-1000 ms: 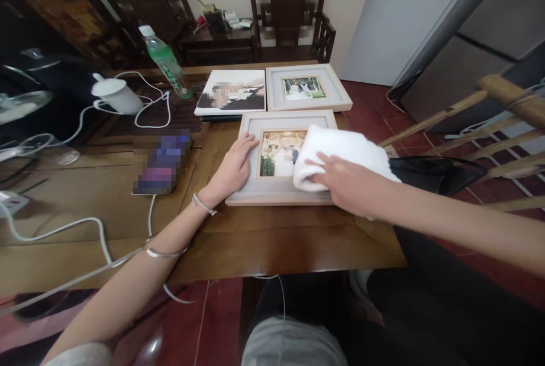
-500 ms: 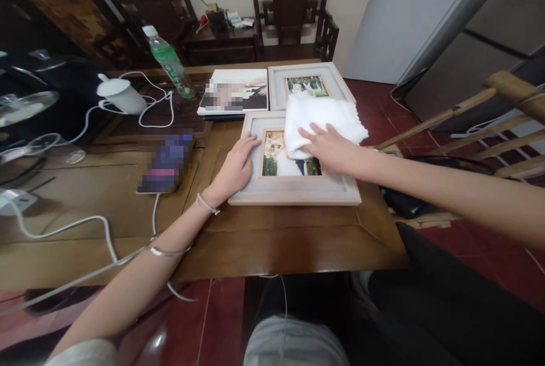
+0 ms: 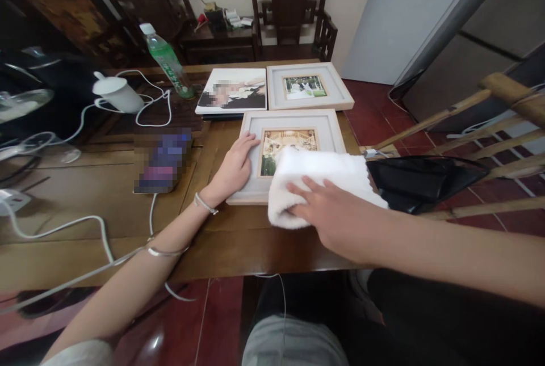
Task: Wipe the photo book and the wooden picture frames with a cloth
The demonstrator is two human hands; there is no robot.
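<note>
A light wooden picture frame (image 3: pixel 251 181) lies flat on the table, a small photo (image 3: pixel 289 139) behind its pale mat. My left hand (image 3: pixel 236 164) grips its left side, fingertips over the edge. With my right hand (image 3: pixel 330 210) I hold a folded white cloth (image 3: pixel 298 176), the fingers bent into its near fold. The cloth covers the frame's lower right part and hangs past its near edge. Beyond it lie a second framed photo (image 3: pixel 276 102) and a photo panel (image 3: pixel 238 91) showing people, partly blurred out.
On the wooden table (image 3: pixel 255 247), a charging phone (image 3: pixel 164 162), a white lidded cup (image 3: pixel 117 92), a green-labelled bottle (image 3: pixel 168 62) and loose white cables (image 3: pixel 91 219) are to the left. A wooden chair (image 3: pixel 464 108) with a black bag (image 3: pixel 417 181) stands at the right.
My right hand and the cloth have moved toward me, off the second frame and the near frame's top, down over its near edge. My left hand stays in place.
</note>
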